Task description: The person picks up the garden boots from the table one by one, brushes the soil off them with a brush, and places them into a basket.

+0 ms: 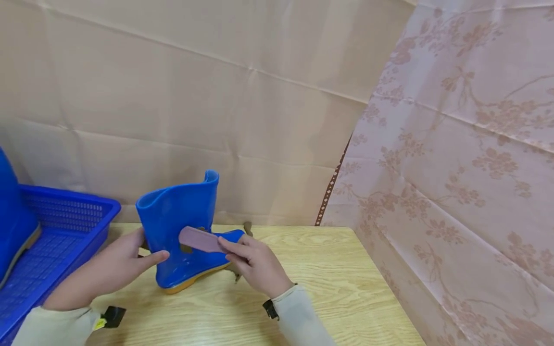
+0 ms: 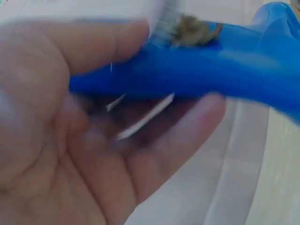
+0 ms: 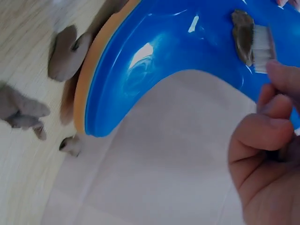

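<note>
A blue rubber rain boot with an orange sole stands upright on the wooden table, toe pointing right. My left hand holds its shaft from the left, thumb on the near side and fingers around the back. A brush with a pinkish handle is pinched between the thumb and fingers of my right hand. In the right wrist view its white bristles meet a brown, mud-like clump stuck to the shaft. The same clump appears in the left wrist view, where the brush is blurred.
At the left stands a blue plastic basket with another blue boot in it. Several brown clumps lie on the table around the toe. Beige cloth hangs behind, and a pink floral curtain at the right.
</note>
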Demonstrator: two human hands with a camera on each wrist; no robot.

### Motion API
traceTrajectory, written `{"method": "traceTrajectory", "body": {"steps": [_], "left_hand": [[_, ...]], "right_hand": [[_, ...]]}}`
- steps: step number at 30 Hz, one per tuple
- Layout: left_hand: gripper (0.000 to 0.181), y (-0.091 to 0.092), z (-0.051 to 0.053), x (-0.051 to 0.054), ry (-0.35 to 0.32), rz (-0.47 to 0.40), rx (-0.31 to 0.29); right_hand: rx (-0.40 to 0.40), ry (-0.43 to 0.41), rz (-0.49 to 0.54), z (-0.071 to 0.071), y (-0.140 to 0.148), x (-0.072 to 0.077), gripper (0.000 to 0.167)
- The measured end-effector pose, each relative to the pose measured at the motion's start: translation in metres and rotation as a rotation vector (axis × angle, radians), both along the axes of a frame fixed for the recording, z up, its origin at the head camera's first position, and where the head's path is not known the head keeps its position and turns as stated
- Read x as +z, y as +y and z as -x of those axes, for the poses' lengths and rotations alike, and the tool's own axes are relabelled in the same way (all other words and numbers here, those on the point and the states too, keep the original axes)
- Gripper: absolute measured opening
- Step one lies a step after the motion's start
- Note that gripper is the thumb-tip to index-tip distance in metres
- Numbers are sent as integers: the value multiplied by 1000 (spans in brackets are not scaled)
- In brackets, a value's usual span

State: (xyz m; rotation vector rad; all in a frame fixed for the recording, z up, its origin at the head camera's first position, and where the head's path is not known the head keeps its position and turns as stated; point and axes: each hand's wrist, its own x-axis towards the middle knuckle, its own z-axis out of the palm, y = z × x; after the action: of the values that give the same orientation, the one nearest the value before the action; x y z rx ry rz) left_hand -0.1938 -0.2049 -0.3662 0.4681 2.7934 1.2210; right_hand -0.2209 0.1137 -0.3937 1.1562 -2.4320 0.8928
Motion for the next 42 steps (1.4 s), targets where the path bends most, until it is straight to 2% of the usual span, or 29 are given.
{"method": "traceTrajectory", "body": {"steps": [5, 10, 13, 17, 21, 24, 30, 36, 40, 42], "left_hand": [[83, 4, 4, 0, -12, -59, 85], [87, 2, 6, -1, -45, -62, 138], [87, 1, 5, -2, -13, -52, 128], [83, 1, 1, -1, 33, -2, 77], [77, 2, -1, 0, 17, 29, 10], [75, 4, -2, 0, 10, 25, -4], [80, 7, 0, 0, 45, 4, 66], [83, 5, 2, -1, -19, -48, 124], [83, 5, 4, -1, -39, -44, 143], [82, 5, 3, 0, -26, -35, 135]], "right_hand": [[-89, -91, -26, 2, 5, -2, 40], [-89, -108, -34, 4, 9, 1, 38], [-57, -101, -21, 4, 8, 4, 39], [20, -26, -26, 1, 4, 6, 40], [69, 83, -66, -2, -1, 5, 42], [43, 110, -84, -3, -2, 3, 43], [-62, 30, -81, -2, 3, 1, 40], [-129, -21, -84, 1, 6, 2, 38], [-120, -29, -79, 1, 8, 3, 37], [-92, -25, -80, 2, 8, 4, 37]]}}
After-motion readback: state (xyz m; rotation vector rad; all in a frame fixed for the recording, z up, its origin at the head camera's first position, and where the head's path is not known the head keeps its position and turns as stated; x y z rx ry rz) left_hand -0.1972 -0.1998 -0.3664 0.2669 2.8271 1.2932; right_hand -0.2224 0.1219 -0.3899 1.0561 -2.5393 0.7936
